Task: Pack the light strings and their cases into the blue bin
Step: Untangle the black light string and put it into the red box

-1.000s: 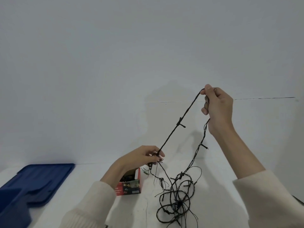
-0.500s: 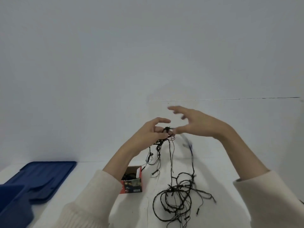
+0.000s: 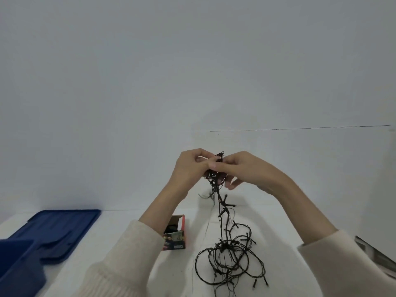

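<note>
A black light string (image 3: 227, 251) hangs from both my hands down to a loose tangle on the white table. My left hand (image 3: 189, 168) grips a gathered bunch of the string at its top. My right hand (image 3: 237, 169) pinches the same bunch from the right, thumb and forefinger closed on the wire, lower fingers spread. A small red cardboard case (image 3: 176, 236) stands open on the table below my left forearm, with something dark inside. A corner of the blue bin (image 3: 15, 273) shows at the lower left.
A flat blue lid (image 3: 62, 228) lies on the table left of the case, beside the bin. A plain white wall rises behind the table. A dark-edged object (image 3: 375, 254) pokes in at the right edge.
My right hand came down from holding the wire high and met my left hand, which rose. The stretched length is now gathered into a bunch between both hands.
</note>
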Available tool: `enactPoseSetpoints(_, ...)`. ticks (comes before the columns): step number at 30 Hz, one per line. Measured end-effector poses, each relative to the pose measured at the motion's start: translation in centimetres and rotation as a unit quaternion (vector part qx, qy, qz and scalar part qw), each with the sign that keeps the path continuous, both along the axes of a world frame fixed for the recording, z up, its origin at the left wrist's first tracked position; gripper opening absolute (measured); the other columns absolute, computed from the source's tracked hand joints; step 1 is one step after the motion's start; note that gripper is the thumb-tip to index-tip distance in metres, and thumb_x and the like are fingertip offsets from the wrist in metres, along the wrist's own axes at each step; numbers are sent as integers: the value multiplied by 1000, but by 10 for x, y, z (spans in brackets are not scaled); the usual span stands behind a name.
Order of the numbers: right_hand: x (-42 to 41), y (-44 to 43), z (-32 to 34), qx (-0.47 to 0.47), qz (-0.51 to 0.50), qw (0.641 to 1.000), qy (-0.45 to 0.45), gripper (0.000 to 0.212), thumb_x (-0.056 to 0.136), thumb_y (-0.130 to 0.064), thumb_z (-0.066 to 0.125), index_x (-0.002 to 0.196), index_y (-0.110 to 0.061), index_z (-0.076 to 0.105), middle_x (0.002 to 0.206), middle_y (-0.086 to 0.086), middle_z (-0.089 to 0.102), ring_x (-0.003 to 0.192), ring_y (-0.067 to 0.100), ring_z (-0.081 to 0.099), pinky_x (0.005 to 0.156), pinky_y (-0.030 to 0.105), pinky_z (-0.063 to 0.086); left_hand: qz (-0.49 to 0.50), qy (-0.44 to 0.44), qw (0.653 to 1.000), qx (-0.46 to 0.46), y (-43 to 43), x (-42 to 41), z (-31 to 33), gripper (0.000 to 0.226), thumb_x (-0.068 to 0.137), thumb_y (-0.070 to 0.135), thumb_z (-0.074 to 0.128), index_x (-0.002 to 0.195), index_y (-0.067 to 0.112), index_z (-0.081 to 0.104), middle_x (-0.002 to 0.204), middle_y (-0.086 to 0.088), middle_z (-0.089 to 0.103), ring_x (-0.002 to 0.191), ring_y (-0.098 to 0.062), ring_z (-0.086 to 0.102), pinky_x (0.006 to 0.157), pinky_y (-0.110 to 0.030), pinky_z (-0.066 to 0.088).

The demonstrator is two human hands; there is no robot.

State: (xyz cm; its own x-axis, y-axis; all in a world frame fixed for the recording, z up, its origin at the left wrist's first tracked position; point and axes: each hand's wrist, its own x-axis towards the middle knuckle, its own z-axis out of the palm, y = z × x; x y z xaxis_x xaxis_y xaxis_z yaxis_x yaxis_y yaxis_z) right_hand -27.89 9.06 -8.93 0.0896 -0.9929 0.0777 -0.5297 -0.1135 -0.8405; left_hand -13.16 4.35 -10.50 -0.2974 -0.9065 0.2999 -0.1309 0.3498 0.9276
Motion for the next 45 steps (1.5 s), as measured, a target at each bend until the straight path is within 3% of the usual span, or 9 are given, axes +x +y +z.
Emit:
enactPoseSetpoints(6, -9, 2, -12, -49, -37, 994, -95, 15, 83, -17, 67, 74, -4, 67, 69, 10, 63, 54, 12, 50, 58, 22, 46, -109, 132, 968, 186, -2, 10, -4, 9, 88, 11, 58, 83, 8, 65, 84, -2, 68, 84, -12, 64, 90, -33, 50)
enactPoseSetpoints(11, -12, -2, -19, 25, 0, 960, -278, 21, 81, -16, 62, 61, -20, 63, 62, -6, 55, 61, 10, 47, 62, 25, 38, -178, 257, 893, 322, 3, 11, -8, 9, 75, 14, 59, 67, 13, 63, 71, -1, 62, 75, -15, 55, 77, -29, 44)
enactPoseSetpoints(16, -5, -7, -28, 36, -73, 918, -389, 11, 83, -19, 62, 74, -19, 67, 68, -6, 57, 62, 8, 48, 56, 22, 40, -196, 243, 902, 298, 8, 5, -10, 11, 75, 16, 59, 64, 15, 60, 73, -1, 60, 75, -15, 57, 76, -29, 43)
enactPoseSetpoints(23, 1, -5, -30, -16, -68, 941, -330, 9, 83, -19, 64, 75, -15, 66, 76, -2, 63, 75, 14, 55, 72, 28, 43, -51, 211, 968, 128, 5, -9, -11, 35, 82, -15, 52, 61, 11, 40, 57, -1, 52, 60, -14, 60, 74, -25, 56)
enactPoseSetpoints(26, 2, -1, -30, -23, -63, 955, -290, 7, 82, -15, 67, 76, -11, 65, 68, -1, 63, 66, 14, 57, 69, 26, 46, -53, 217, 960, 167, 6, -9, -8, 29, 84, -13, 48, 66, 9, 43, 71, -11, 54, 60, -18, 61, 59, -21, 56)
enactPoseSetpoints(33, -4, -5, -34, -108, -193, 958, -181, 18, 72, -21, 79, 67, -16, 62, 67, -1, 61, 58, 11, 49, 53, 13, 38, -75, 51, 972, 216, 6, -2, -7, 29, 88, -4, 44, 67, 15, 42, 65, 1, 41, 37, -5, 32, 32, -13, 19)
enactPoseSetpoints(38, -9, -8, -43, -180, -114, 965, 152, 20, 81, -16, 65, 79, -29, 51, 80, -13, 58, 72, 16, 54, 69, 30, 44, -161, 209, 912, 314, -2, 13, -8, 15, 84, -1, 52, 79, 11, 58, 70, 0, 50, 44, -6, 38, 37, -13, 25)
enactPoseSetpoints(41, -15, -12, -42, -116, -157, 929, 315, 15, 82, -15, 57, 92, -25, 53, 97, -2, 59, 88, 25, 56, 69, 30, 39, -173, 136, 942, 252, 2, 10, -19, 27, 78, -13, 57, 88, 11, 61, 74, -1, 53, 50, -7, 45, 40, -13, 32)
enactPoseSetpoints(45, -2, -5, -35, -101, -225, 969, -31, 9, 83, -11, 64, 88, -9, 57, 68, 8, 59, 54, 26, 63, 57, 38, 56, 129, -21, 991, 6, -7, 0, -33, 21, 78, 2, 67, 86, 17, 55, 79, -2, 56, 63, -14, 55, 55, -26, 48)
